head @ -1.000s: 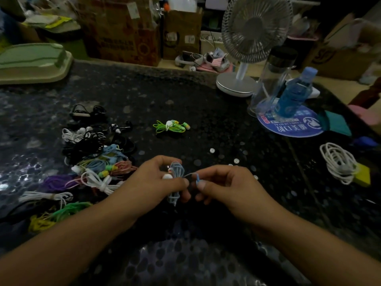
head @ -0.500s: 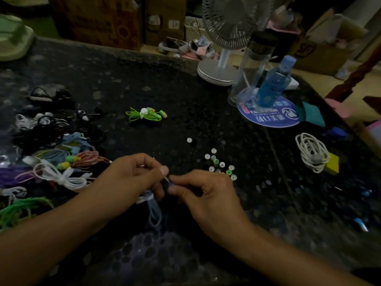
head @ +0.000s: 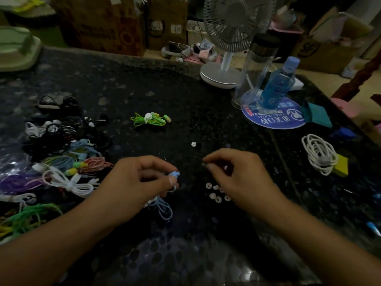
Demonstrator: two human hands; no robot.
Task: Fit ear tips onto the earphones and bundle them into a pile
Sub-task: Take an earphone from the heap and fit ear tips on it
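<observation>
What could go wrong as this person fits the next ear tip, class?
The loose ear tips lie under the right hand; a brush could scatter them across the dark speckled table. The blue earphone in the left hand trails a cable bundle that might snag.

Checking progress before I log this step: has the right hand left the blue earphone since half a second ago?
Yes. The right hand has moved rightward off the blue earphone, now over the loose white ear tips, pinching something small.

A cluttered home storeroom: a dark stone bench [head: 185, 89], boxes [head: 99, 23] at 12 o'clock, a fan [head: 235, 19].
</observation>
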